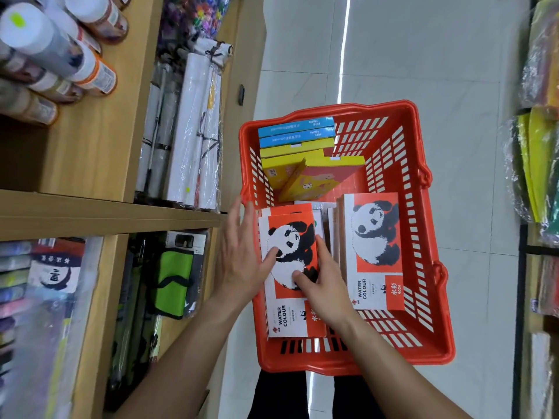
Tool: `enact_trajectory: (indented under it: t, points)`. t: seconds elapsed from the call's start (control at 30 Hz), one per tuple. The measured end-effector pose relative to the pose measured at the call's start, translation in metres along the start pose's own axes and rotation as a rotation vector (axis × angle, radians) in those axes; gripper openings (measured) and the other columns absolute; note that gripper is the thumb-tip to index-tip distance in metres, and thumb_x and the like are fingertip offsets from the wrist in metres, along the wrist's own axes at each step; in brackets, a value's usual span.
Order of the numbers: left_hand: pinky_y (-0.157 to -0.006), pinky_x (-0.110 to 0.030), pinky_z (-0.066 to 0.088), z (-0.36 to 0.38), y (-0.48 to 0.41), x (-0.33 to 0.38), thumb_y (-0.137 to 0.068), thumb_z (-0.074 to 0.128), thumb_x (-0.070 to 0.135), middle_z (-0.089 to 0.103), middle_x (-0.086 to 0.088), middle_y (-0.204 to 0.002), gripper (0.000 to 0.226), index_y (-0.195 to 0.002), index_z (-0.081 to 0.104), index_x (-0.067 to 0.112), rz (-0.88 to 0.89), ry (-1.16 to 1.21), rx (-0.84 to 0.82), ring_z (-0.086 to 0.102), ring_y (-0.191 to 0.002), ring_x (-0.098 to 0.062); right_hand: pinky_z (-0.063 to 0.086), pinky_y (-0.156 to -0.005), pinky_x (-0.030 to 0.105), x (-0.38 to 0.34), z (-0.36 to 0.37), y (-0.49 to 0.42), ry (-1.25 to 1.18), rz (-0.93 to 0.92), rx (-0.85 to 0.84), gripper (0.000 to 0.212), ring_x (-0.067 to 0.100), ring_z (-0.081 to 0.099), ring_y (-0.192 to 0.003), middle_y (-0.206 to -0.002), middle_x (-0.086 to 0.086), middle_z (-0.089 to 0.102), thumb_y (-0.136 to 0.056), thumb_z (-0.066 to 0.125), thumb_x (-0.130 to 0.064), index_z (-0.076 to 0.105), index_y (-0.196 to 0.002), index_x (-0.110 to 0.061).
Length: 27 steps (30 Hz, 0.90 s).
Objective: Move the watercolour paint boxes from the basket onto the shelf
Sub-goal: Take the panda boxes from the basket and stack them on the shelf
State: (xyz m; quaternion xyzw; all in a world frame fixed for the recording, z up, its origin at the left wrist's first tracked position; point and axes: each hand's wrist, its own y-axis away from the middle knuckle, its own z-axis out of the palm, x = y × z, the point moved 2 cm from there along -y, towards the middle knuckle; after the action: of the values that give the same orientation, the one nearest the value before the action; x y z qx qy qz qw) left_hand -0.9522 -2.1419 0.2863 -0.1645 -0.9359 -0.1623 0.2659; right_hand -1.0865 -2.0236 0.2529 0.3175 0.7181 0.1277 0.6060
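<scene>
The left hand [242,261] is laid with straight fingers against the left edge of the front watercolour box [298,234], thumb on its face. The right hand [325,285] is curled round the right edge. The shelf [106,213] is located to the left, and the red basket [332,107] is set on the floor beside it. A second panda box [375,237] is also stored inside the basket. The pick-up step is judged to be in hand. A lift clear of the rim, then a leftward transfer, is called for.

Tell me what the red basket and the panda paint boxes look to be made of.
Red basket: moulded plastic, slightly glossy, judging by its slotted walls and rounded rim. Panda paint boxes: probably printed cardboard, matt to satin, with sharp folded edges.
</scene>
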Motion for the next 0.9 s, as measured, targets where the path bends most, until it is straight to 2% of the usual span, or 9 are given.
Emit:
enact_trajectory:
  t: [0.07, 0.13, 0.17, 0.33, 0.43, 0.53, 0.63, 0.77, 0.9]
  points:
    - [-0.115, -0.021, 0.031, 0.006, 0.003, -0.007, -0.088, 0.077, 0.025, 0.023, -0.007, -0.166, 0.098, -0.161, 0.012, 0.030, -0.102, 0.140, -0.008, 0.024, -0.142, 0.000, 0.044, -0.108, 0.028, 0.000, 0.002, 0.002, -0.001, 0.031, 0.024, 0.084, -0.005, 0.050, -0.124, -0.129, -0.034, 0.046, -0.083, 0.071, -0.029, 0.025, -0.142, -0.068]
    - [-0.094, 0.004, 0.025, 0.010, 0.002, -0.012, -0.093, 0.071, 0.029, 0.032, -0.004, -0.163, 0.094, -0.155, 0.002, 0.045, -0.137, 0.226, -0.036, 0.027, -0.126, 0.014, 0.036, -0.117, 0.035, 0.001, 0.002, 0.000, 0.013, 0.089, 0.003, 0.092, 0.010, 0.039, -0.137, -0.136, -0.017, 0.035, -0.077, 0.073, -0.039, 0.021, -0.151, -0.055]
    - [-0.085, 0.008, 0.024, 0.013, 0.000, -0.014, -0.094, 0.070, 0.030, 0.034, -0.003, -0.162, 0.094, -0.152, -0.002, 0.049, -0.136, 0.233, -0.050, 0.029, -0.123, 0.015, 0.033, -0.118, 0.036, 0.001, 0.002, -0.002, 0.020, 0.114, -0.014, 0.097, 0.013, 0.035, -0.139, -0.137, -0.013, 0.033, -0.075, 0.075, -0.042, 0.018, -0.152, -0.055]
    - [-0.085, -0.004, 0.030, 0.021, -0.001, -0.025, -0.096, 0.067, 0.032, 0.032, -0.006, -0.162, 0.098, -0.147, -0.012, 0.055, -0.113, 0.259, -0.125, 0.043, -0.124, -0.002, 0.032, -0.121, 0.038, 0.000, 0.001, -0.010, 0.034, 0.185, -0.012, 0.102, 0.018, 0.029, -0.146, -0.143, -0.001, 0.037, -0.072, 0.079, -0.044, 0.028, -0.159, -0.026]
    - [-0.084, -0.001, 0.029, 0.022, -0.001, -0.025, -0.096, 0.067, 0.033, 0.032, -0.005, -0.161, 0.097, -0.148, -0.013, 0.054, -0.099, 0.262, -0.116, 0.038, -0.121, 0.008, 0.041, -0.111, 0.025, 0.003, 0.001, -0.009, -0.010, 0.184, -0.026, 0.097, 0.011, 0.041, -0.134, -0.133, -0.004, 0.037, -0.068, 0.078, -0.045, 0.037, -0.154, -0.027]
    - [-0.089, -0.006, 0.032, 0.024, -0.001, -0.026, -0.097, 0.063, 0.036, 0.029, -0.005, -0.163, 0.093, -0.149, -0.012, 0.054, -0.105, 0.277, -0.100, 0.035, -0.126, 0.005, 0.038, -0.094, 0.002, 0.007, -0.001, -0.006, -0.045, 0.154, -0.032, 0.094, 0.004, 0.046, -0.123, -0.129, -0.011, 0.033, -0.069, 0.079, -0.042, 0.032, -0.150, -0.036]
    - [-0.092, -0.005, 0.028, 0.024, -0.001, -0.027, -0.095, 0.058, 0.044, 0.028, 0.001, -0.162, 0.088, -0.149, -0.011, 0.055, -0.106, 0.313, -0.100, 0.034, -0.131, 0.001, 0.040, -0.103, 0.015, 0.008, 0.000, 0.001, -0.060, 0.146, -0.024, 0.101, -0.003, 0.049, -0.123, -0.137, -0.013, 0.037, -0.072, 0.077, -0.050, 0.022, -0.156, -0.042]
    - [-0.104, -0.021, 0.035, 0.022, 0.001, -0.026, -0.095, 0.056, 0.045, 0.028, 0.003, -0.163, 0.086, -0.145, -0.011, 0.067, -0.128, 0.367, -0.121, 0.041, -0.137, -0.009, 0.041, -0.088, -0.003, -0.007, 0.002, 0.007, -0.112, 0.088, -0.053, 0.078, -0.027, 0.052, -0.117, -0.122, -0.056, 0.052, -0.088, 0.071, -0.038, 0.022, -0.124, -0.086]
    - [-0.093, 0.005, 0.030, 0.012, 0.001, -0.021, -0.097, 0.058, 0.033, 0.034, 0.005, -0.152, 0.076, -0.153, 0.010, 0.050, -0.104, 0.375, -0.079, 0.041, -0.123, 0.022, 0.046, -0.106, 0.015, -0.014, -0.012, 0.018, -0.115, 0.068, -0.033, 0.080, -0.007, 0.058, -0.127, -0.137, -0.029, 0.061, -0.084, 0.076, -0.037, 0.031, -0.145, -0.061]
